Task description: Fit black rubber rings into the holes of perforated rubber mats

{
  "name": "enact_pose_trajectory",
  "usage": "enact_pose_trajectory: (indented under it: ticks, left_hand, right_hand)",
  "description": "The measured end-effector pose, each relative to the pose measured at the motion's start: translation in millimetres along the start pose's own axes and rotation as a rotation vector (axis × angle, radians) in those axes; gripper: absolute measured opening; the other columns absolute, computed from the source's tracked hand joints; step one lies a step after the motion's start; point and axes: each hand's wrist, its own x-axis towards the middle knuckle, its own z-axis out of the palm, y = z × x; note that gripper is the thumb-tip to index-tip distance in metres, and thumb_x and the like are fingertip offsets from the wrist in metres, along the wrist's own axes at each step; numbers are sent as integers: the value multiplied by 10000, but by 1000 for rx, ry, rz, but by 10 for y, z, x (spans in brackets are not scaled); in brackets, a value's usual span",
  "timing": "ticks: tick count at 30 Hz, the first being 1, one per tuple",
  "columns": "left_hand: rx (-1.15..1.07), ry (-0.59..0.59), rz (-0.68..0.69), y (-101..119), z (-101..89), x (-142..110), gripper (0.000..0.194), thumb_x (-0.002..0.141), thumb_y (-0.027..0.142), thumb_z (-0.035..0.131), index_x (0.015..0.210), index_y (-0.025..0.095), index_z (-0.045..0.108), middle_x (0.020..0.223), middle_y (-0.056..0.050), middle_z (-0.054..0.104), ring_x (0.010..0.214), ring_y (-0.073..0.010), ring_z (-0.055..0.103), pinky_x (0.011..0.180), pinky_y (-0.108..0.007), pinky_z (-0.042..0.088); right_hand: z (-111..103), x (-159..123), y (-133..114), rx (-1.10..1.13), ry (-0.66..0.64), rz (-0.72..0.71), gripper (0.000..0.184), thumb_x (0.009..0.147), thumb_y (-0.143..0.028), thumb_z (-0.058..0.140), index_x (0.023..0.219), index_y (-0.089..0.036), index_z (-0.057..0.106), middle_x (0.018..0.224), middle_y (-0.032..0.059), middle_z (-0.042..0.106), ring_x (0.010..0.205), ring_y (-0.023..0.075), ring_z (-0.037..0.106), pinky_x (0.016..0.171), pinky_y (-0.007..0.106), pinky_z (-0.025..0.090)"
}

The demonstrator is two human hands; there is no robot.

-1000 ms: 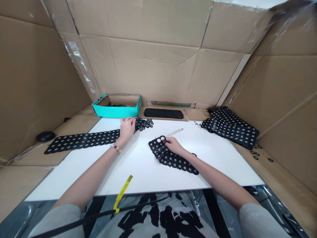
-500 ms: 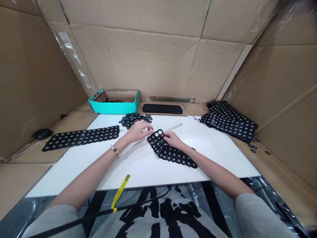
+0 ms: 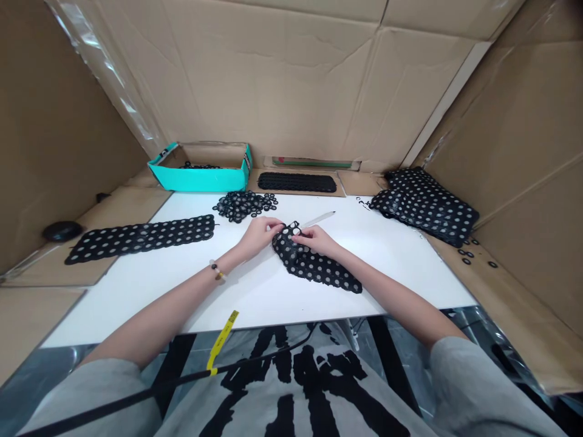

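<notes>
A black mesh strip of joined rings (image 3: pixel 325 268) lies on the white board, its upper left end lifted and bunched between my hands. My left hand (image 3: pixel 259 237) is closed in a pinch at that end's left edge. From the other side, my right hand (image 3: pixel 320 241) pinches the same end between thumb and fingers. One or two rings stick up between the fingertips. Just behind my right hand lies a slim, pale pen-like tool (image 3: pixel 319 219) with a dark tip. A heap of loose black rings (image 3: pixel 243 205) sits beyond my left hand.
Another ring strip (image 3: pixel 143 238) lies at left, near a black rounded object (image 3: pixel 62 230). At the back stand a turquoise box (image 3: pixel 200 179) holding rings and a stack of dark strips (image 3: pixel 297 181). A ring-mesh pile (image 3: pixel 426 205) lies right. Cardboard walls (image 3: pixel 273 79) surround the white board (image 3: pixel 392 267).
My left hand has moved right and closed on the strip's end, where it was apart before. That end is now more bunched. The view has tilted slightly downward.
</notes>
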Motion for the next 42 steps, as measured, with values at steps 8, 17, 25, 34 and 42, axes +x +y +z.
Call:
enact_pose_trajectory:
  ticks: [8,17,25,34,42]
  left_hand:
    - [404,449,-218,-583,-613,257,356,929,350,441,1046,190,737,1150,-116,675,1126,-336,491,953,-456,362]
    - [569,220,-66,-608,-697,196,369,939,408,417,1001,223,730,1025,-101,703,1024,-330,437,887,-474,316]
    - [651,132,-23,-619,-608,167,413,946,470,404,1062,235,723,1166,-111,648,1081,-351,393,865,-498,293]
    - [683,215,-122,-529,-605,127,397,941,432,425,1165,254,699,1311,-137,532,1182,-406,361,907,-529,306]
    - [187,-200,237,-133,-376,134,350,835,521,597,955,221,731,985,-50,731,916,-222,594,880,-343,420]
  right_hand:
    - [22,-34,-27,2,46,80,418,718,-563,632,653,-150,628,545,-23,517,543,114,432,523,248,336]
    - [13,-21,-10,25,10,55,367,739,-517,625,678,-156,654,591,-7,569,568,126,464,562,261,353]
    - [7,-28,0,41,2,59,362,750,-509,621,715,-152,670,622,-2,598,595,136,495,594,268,368]
    - [14,-43,-32,40,3,29,324,771,-468,600,694,-157,645,645,-8,603,640,141,514,666,277,389]
    - [26,-22,-14,23,-48,-110,294,792,-447,595,702,-168,611,672,-19,584,694,147,509,719,287,398]
